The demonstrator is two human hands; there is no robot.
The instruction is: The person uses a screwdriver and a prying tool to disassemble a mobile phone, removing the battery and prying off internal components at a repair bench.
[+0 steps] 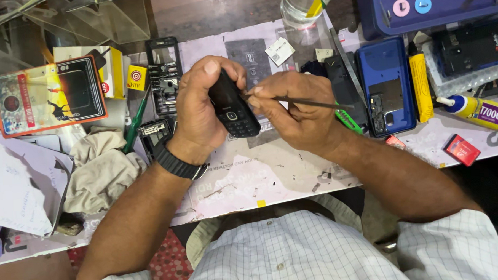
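Head view shows the left hand wrapped around a small black keypad phone, tilting it keys-up above the worktable, likely so the edge faces the tool. Just right of the phone, the right hand pinches a thin metal tool, tip at its side, wrist bent inward.

This is a phone repair workbench: a blue phone shell with its back off, a stripped black phone frame, a yellow tube of glue and a green-handled screwdriver lie scattered on the worn pale mat (packaged phone accessories sit alongside).
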